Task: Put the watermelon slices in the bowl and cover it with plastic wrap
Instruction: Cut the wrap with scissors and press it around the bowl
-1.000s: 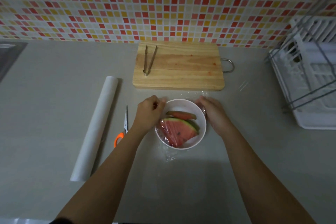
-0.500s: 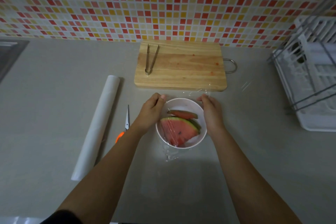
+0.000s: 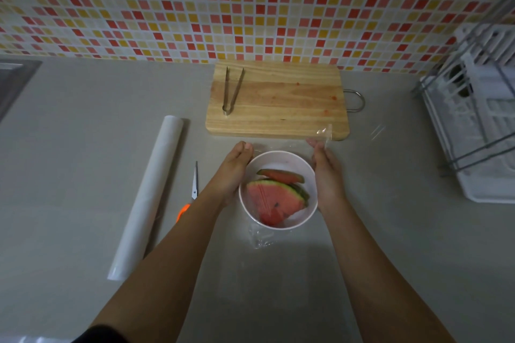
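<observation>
Both hands (image 3: 232, 172) (image 3: 327, 175) flank the bowl (image 3: 278, 227) (fingers extended, palms inward).

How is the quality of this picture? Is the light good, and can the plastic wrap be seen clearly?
Head view: dim, even light, with soft shadows under the arms. The wide lens bends the tile wall and dish rack at the edges. The plastic wrap shows only as faint glints by the right hand and below the bowl; the left hand looks sharp.

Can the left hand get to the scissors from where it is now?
Probably yes. The scissors lie uncovered on the counter just left of the left hand, which is pressed against the bowl with nothing between them.
</observation>
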Available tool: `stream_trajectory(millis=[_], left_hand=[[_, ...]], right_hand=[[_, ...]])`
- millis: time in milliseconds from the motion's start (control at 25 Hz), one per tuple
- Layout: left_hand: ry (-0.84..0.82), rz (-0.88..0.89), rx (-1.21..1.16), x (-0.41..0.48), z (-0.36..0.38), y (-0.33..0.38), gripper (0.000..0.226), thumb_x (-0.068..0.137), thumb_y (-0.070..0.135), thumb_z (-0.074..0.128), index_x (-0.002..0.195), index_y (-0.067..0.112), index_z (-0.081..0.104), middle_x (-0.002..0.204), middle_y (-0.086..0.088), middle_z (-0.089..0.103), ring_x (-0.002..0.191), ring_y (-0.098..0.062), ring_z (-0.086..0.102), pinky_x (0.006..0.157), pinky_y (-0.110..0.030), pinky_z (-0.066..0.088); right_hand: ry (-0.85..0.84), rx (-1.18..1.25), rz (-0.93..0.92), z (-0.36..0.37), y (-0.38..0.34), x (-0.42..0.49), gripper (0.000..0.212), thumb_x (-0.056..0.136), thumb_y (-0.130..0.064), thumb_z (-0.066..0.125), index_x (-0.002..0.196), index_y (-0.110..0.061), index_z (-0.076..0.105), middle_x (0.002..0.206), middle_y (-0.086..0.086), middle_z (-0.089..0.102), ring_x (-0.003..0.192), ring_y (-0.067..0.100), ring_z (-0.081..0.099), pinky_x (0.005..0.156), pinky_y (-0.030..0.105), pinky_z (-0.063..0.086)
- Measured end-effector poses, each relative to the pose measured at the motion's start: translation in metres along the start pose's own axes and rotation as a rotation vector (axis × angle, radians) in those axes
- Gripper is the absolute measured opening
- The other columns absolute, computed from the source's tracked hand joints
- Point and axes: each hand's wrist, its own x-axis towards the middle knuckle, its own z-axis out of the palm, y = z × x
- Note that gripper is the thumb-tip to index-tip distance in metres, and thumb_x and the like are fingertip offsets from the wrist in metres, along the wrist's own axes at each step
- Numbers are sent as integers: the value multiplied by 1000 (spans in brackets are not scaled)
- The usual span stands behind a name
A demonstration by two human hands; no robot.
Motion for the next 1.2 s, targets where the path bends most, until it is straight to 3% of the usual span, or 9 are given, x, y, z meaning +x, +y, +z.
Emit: stream_trajectory(millis=[160,320,560,680,760,920,1040,1120,1200], left_hand=[[7,1,69,4,-2,1,26,101,36,38,79,22,44,86,-6,42,84,-17,44,82,-36,39],[111,-116,-35,6,5,2,25,98,24,43,81,19,60,76,-1,60,67,-15,60,61,-22,49],[233,-173,-223,5,14,6,28,89,-1,41,85,20,61,83,-3,64,66,-19,60,49,-19,51],[230,-124,-215,5,14,5,38,87,-3,38,81,18,69,77,5,73,62,-13,68,49,-18,53],[241,-103,-174,5,16,3,37,82,-5,41,76,13,72,66,6,74,58,-9,68,51,-18,54],[278,-116,-91,5,17,3,39,79,-6,38,85,4,76,70,-1,72,59,-10,67,50,-17,53],[244,-63,109,3,13,2,40,79,-7,41,96,4,75,80,-1,71,66,-6,63,56,-17,53],[191,-62,149,3,8,2,32,80,-2,50,98,6,75,81,2,71,71,-8,63,63,-22,52],[127,-146,70,5,1,3,24,79,9,57,90,14,78,79,4,75,75,-14,68,67,-25,55]], right_hand=[[50,-52,24,3,-2,3,25,91,-43,44,88,-37,68,104,-4,67,102,19,60,95,40,47],[115,-100,183,7,0,11,16,84,-26,56,85,-19,71,97,9,71,94,28,65,89,42,51],[179,-154,93,5,3,14,45,78,-3,42,115,-17,64,106,-9,62,96,12,59,85,24,45],[172,-125,44,7,-2,11,41,77,2,43,97,-21,70,83,-14,65,75,2,60,70,18,46],[138,-113,56,11,-3,10,40,74,5,40,77,-18,72,78,1,70,74,15,65,70,25,52],[89,-308,73,6,-3,10,40,80,-2,37,82,-15,75,81,7,70,73,20,64,60,22,51],[92,-440,92,4,-4,11,34,87,-12,40,85,-8,74,86,14,69,81,28,64,70,32,48],[162,-392,196,1,-14,7,48,94,-30,31,73,-7,68,88,16,67,81,29,59,72,34,42],[251,-453,181,-13,-19,6,65,96,-48,16,91,-8,67,98,19,66,93,32,59,85,36,40]])
